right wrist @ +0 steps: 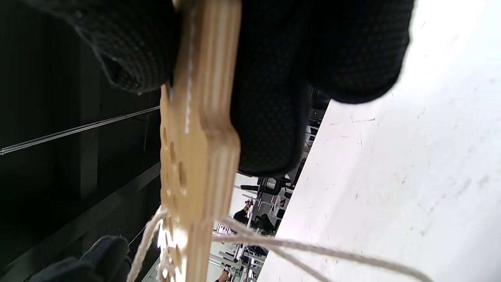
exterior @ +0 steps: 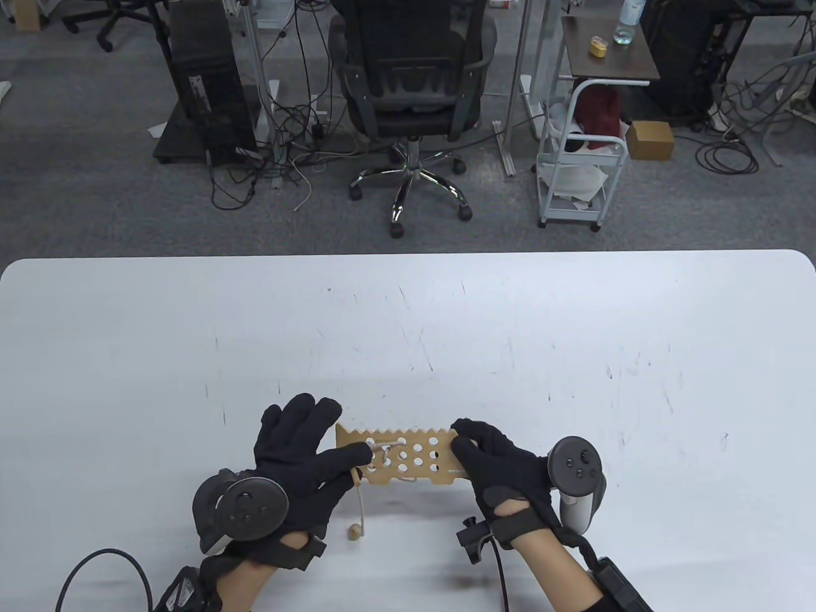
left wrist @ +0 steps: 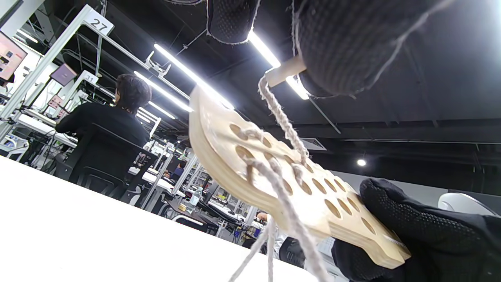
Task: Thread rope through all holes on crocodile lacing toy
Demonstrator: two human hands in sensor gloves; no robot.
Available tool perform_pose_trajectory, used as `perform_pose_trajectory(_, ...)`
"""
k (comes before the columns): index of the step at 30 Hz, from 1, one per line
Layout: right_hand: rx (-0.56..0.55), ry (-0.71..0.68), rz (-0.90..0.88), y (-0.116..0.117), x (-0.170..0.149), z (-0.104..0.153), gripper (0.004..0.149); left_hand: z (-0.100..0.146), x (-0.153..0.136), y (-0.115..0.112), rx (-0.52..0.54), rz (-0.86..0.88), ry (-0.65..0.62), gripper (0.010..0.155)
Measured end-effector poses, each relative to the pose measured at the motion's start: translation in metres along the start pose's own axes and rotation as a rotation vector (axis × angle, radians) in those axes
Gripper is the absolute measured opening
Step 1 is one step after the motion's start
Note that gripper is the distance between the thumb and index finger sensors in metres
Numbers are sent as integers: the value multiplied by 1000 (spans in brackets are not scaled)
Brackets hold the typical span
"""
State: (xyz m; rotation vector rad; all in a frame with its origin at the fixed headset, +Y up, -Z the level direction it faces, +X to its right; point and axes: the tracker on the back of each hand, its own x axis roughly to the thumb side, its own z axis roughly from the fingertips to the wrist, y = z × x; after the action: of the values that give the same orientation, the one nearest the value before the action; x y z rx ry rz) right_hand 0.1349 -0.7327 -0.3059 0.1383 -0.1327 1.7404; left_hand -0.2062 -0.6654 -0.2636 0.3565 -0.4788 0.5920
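Toy: the crocodile lacing toy [exterior: 400, 458], a flat wooden board with rows of holes, is held above the worktop [exterior: 574, 331] near its front edge, between both hands.
Right hand: the right hand [exterior: 503, 465] is clamped on the board's right end, thumb on one face and fingers on the other.
Left hand: the left hand [exterior: 306, 446] pinches the wooden needle [left wrist: 283, 71] at the rope's leading end, over the holes at the board's left end; its other fingers are spread.
Rope: the rope [left wrist: 287, 131] already runs through several left-hand holes; its tail hangs below the board, ending in a bead [exterior: 351, 531] near the worktop.
Progress: most holes to the right look unlaced.
Risk: a hard pull could tilt the board in the right hand's grip, or snag the slack loops beneath and knot them.
Risk: the needle could slip from the pinch and drop back out.
Risk: a hole could be skipped, since the rows sit close together.
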Motion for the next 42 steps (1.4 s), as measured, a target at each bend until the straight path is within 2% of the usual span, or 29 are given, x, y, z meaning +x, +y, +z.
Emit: perform_pose_trajectory(42,-222,156,-28,-61,-27,-25,47,3,-40,42,191,48,161,44)
